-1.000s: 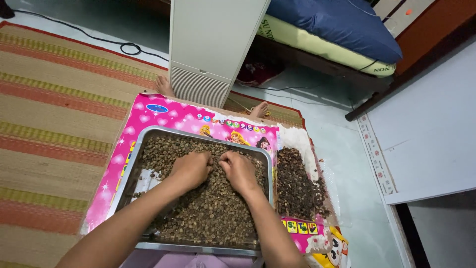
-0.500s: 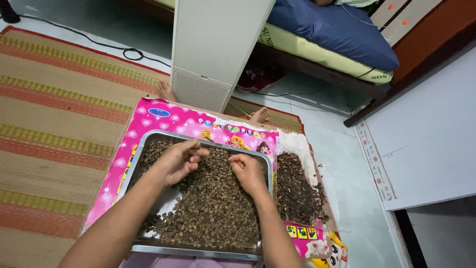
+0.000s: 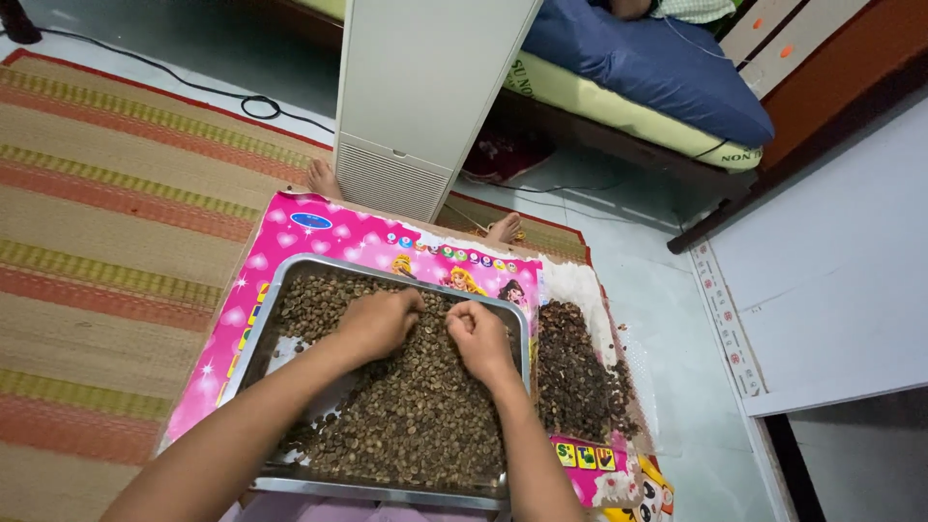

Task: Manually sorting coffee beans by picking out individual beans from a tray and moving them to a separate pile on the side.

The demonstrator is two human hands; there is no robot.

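**Both hands in the bean tray**

The left hand (image 3: 379, 322) and right hand (image 3: 481, 339) rest knuckles-up on the beans (image 3: 416, 416) in the metal tray (image 3: 253, 343), close together near its far edge. Both sets of fingers are curled down into the beans; whether they grip any cannot be told. The tray sits on a pink board (image 3: 329, 232). Just right of the tray lies a darker pile (image 3: 578, 372) on white cloth (image 3: 582, 282). Beyond stand a white unit (image 3: 425, 87) and two bare feet.
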